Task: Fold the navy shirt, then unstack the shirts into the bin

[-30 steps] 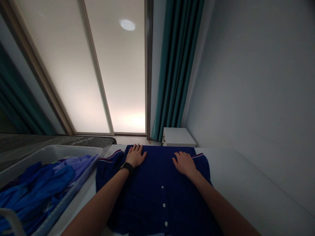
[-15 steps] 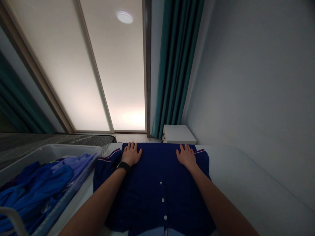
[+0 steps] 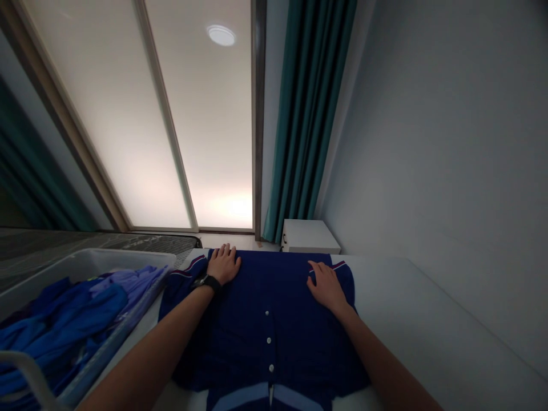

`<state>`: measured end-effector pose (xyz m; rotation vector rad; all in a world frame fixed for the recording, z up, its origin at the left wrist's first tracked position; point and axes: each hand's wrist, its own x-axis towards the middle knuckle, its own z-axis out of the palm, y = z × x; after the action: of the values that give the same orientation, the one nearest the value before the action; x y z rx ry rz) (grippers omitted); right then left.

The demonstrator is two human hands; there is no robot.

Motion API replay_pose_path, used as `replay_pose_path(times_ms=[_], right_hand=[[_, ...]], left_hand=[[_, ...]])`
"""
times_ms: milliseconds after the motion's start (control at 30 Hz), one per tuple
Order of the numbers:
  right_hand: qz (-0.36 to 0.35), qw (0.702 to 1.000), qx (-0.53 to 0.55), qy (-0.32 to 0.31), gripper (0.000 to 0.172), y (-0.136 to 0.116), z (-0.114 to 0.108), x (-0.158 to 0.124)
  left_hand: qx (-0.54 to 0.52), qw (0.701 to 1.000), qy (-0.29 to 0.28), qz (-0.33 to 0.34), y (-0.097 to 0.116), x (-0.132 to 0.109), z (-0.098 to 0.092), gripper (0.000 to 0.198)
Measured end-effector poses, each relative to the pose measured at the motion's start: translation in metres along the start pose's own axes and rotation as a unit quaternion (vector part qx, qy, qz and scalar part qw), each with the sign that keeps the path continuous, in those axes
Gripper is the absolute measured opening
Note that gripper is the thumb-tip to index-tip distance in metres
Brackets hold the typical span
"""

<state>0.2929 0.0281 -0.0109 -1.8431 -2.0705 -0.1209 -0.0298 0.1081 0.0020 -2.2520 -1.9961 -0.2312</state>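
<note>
A dark blue short-sleeved shirt [image 3: 244,319] lies spread on the white table [image 3: 411,325], its light blue collar toward me and a row of white buttons down the middle. Its sleeves carry a red and white stripe. My left hand [image 3: 224,264] rests flat on the far left part of the shirt, fingers spread, a black watch on the wrist. On the far right part, beside the striped sleeve, my right hand [image 3: 325,284] touches the fabric with fingers slightly bent and the thumb apart. Neither hand grips anything that I can see.
To the left stands a clear plastic bin [image 3: 128,257] heaped with blue and purple clothes [image 3: 81,305]. A white cabinet [image 3: 310,234] sits past the table's far edge. Beyond are frosted sliding doors [image 3: 205,142] and a teal curtain [image 3: 314,114]; a wall runs along the right.
The shirt has shifted slightly left and away, showing more of its collar. My left hand moved a little left with it. My right hand's fingers have bent from lying flat.
</note>
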Motion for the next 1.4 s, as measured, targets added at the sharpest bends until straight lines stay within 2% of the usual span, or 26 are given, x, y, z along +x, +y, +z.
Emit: replay_pose_path(times_ms=[100,233,300,400,500,667,767,867,967,1033,1133,1200,1300,1400], right_hand=[[0.004,1.0,0.025,-0.006,0.052,0.0,0.003,0.003],[0.02,0.992,0.122,0.005,0.053,0.006,0.005,0.004],[0.043,0.983,0.176,0.029,0.052,0.009,0.003,0.002],[0.055,0.97,0.225,0.073,0.05,0.012,-0.004,-0.008],[0.059,0.964,0.242,0.091,0.048,0.014,-0.013,-0.022],[0.087,0.963,0.24,0.081,0.048,0.018,-0.027,-0.043],[0.093,0.962,0.239,0.093,0.049,0.02,-0.03,-0.05],[0.102,0.955,0.255,0.109,0.049,0.021,-0.035,-0.054],[0.121,0.944,0.278,0.127,0.049,0.021,-0.048,-0.058],[0.143,0.935,0.283,0.162,0.049,0.025,-0.059,-0.064],[0.192,0.917,0.263,0.232,0.049,0.043,-0.071,-0.08],[0.225,0.91,0.241,0.253,0.05,0.062,-0.071,-0.094],[0.246,0.923,0.198,0.221,0.057,0.093,-0.064,-0.116],[0.253,0.943,0.114,0.18,0.063,0.111,-0.055,-0.127]], left_hand=[[-0.046,0.995,0.027,0.081,0.038,-0.016,-0.01,0.054],[-0.118,0.961,0.009,0.25,0.1,-0.055,-0.016,0.057],[-0.131,0.95,-0.011,0.285,0.118,-0.072,-0.014,0.057],[-0.132,0.949,-0.035,0.284,0.121,-0.083,-0.01,0.055],[-0.122,0.95,-0.051,0.281,0.104,-0.08,-0.011,0.054],[-0.105,0.95,-0.072,0.284,0.069,-0.075,-0.019,0.054],[-0.088,0.953,-0.08,0.28,0.063,-0.074,-0.025,0.054],[-0.09,0.954,-0.082,0.274,0.082,-0.074,-0.031,0.053],[-0.13,0.943,-0.074,0.297,0.121,-0.079,-0.036,0.053],[-0.155,0.929,-0.06,0.332,0.149,-0.085,-0.038,0.054],[-0.176,0.912,-0.059,0.367,0.183,-0.097,-0.037,0.055],[-0.19,0.902,-0.063,0.382,0.198,-0.107,-0.034,0.056],[-0.211,0.89,-0.059,0.401,0.211,-0.122,-0.031,0.056],[-0.216,0.879,-0.05,0.423,0.216,-0.133,-0.029,0.055]])
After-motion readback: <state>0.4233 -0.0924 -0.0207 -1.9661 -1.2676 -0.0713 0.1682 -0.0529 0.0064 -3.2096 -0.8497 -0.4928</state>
